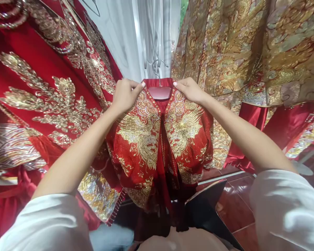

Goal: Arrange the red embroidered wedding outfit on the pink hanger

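A red jacket (136, 136) with gold embroidery hangs open at the front in the middle of the head view. Its hanger (159, 71) has a metal hook that rises out of the collar. My left hand (125, 94) pinches the shoulder beside the collar, thumb on top and fingers mostly behind the cloth. At the other shoulder my right hand (189, 89) grips the jacket the same way. Both arms are stretched forward, and the jacket's lower edge falls into shadow.
Red garments (47, 87) with gold beading fill the left side. Gold brocade garments (225, 52) hang at the right. Behind the jacket are a pale curtain (120, 31) and white hangers. Reddish floor tiles (235, 205) and a dark panel (206, 202) lie below.
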### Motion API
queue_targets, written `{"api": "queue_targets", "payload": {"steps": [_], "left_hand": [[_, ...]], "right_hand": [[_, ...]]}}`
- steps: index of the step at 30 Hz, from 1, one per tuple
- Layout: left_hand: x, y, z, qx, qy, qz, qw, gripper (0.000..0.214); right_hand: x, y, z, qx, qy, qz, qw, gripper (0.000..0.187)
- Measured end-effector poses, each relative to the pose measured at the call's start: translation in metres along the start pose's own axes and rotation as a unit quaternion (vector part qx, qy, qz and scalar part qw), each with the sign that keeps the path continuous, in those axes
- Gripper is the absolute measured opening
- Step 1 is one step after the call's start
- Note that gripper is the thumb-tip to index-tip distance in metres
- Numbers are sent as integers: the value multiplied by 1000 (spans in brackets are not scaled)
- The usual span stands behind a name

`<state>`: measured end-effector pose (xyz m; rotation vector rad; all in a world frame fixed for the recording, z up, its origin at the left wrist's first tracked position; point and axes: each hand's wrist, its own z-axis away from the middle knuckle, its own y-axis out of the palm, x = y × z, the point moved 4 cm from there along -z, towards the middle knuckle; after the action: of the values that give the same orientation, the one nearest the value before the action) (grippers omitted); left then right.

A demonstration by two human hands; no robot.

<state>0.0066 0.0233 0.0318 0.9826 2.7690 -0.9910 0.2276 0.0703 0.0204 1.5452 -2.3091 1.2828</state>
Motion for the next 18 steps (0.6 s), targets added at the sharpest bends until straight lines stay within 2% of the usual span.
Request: {"api": "queue_targets", "payload": {"steps": [2,4,7,9,11,12,14,16,18], "left_hand": [[5,-3,1,18,-8,24,1000,46],[18,0,4,97,-31,86,991,42],[39,6,19,246,-80,187,948,37],[45,9,30,278,-89,195,937,36],[45,10,38,219,-81,130,964,33],[43,11,41,161,-81,83,980,32],[35,15,47,27,-95,-4,995,31],[25,22,54,-70,-110,-49,990,32],[15,32,63,-111,-109,-70,985,39]], "right_hand": [[0,0,-1,-6,3,-12,1000,55],[-6,-5,1,14,11,-35,999,52],[-23,-15,18,121,46,-84,988,38],[-34,-21,35,170,72,-100,978,34],[-40,-22,50,150,81,-73,983,35],[-41,-20,57,105,81,-34,991,35],[-37,-16,67,-30,89,84,992,35],[-27,-9,76,-161,112,195,961,38],[-13,3,87,-236,128,246,931,43]]}}
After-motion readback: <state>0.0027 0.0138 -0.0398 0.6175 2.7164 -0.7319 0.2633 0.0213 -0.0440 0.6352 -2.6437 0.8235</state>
